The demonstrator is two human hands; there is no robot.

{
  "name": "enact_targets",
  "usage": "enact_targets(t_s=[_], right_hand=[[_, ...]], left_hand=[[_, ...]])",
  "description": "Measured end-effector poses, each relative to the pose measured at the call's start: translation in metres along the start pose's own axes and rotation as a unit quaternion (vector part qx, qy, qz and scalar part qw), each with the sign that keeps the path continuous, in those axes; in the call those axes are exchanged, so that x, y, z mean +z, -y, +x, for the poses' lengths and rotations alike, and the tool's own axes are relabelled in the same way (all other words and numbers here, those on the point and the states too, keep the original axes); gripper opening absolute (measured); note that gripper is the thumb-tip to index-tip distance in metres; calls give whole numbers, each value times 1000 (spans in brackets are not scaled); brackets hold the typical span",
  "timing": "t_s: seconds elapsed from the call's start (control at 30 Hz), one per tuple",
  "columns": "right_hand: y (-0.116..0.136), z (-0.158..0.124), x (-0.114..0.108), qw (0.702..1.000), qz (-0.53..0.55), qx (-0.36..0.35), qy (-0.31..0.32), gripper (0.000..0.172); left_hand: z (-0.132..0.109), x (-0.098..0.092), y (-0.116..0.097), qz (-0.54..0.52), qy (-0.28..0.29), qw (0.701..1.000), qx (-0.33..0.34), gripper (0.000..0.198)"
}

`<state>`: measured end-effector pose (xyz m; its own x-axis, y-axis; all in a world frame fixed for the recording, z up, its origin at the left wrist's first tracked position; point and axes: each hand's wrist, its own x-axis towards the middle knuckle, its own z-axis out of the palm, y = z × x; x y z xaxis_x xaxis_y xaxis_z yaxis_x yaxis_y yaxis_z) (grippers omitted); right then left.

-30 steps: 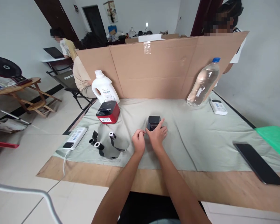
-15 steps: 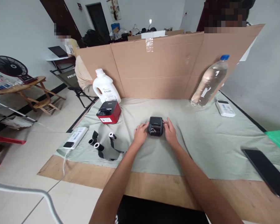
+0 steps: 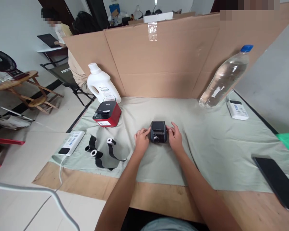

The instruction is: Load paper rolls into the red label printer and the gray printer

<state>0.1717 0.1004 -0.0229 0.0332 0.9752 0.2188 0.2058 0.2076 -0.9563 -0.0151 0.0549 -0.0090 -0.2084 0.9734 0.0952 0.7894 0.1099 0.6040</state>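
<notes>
A small black portable printer [image 3: 158,132] rests on the pale green cloth [image 3: 202,154] in front of me. My left hand [image 3: 142,138] has its fingertips pressed to the printer's left side. At the opposite side, my right hand [image 3: 174,136] holds it between thumb and fingers. The printer's front has a shiny dark window and looks closed. Left of my left hand lie several small rolls with dark unrolled strips, among them one white-cored roll [image 3: 111,141] and another roll [image 3: 96,154] closer to me.
Behind the rolls stand a red-and-black box-shaped device [image 3: 107,114] and a white jug [image 3: 103,84]. White power banks [image 3: 71,143] lie at both sides. A water bottle [image 3: 225,80] leans on the cardboard screen [image 3: 159,61]. A black phone [image 3: 276,183] lies right. A person [image 3: 55,27] sits beyond.
My view has tipped downward and shifted slightly. Both hands stay at the printer's sides, and the printer now faces me a little more squarely. The surrounding objects have not moved.
</notes>
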Motion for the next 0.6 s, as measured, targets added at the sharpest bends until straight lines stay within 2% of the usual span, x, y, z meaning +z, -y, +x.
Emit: enact_targets(t_s=[0.27,0.6], right_hand=[[0,-1,2,999,-40,-7,-8,56],[1,-4,2,999,-38,-8,-1,57]], left_hand=[[5,-4,3,51,22,998,34,67],[4,-1,4,34,18,999,14,66]])
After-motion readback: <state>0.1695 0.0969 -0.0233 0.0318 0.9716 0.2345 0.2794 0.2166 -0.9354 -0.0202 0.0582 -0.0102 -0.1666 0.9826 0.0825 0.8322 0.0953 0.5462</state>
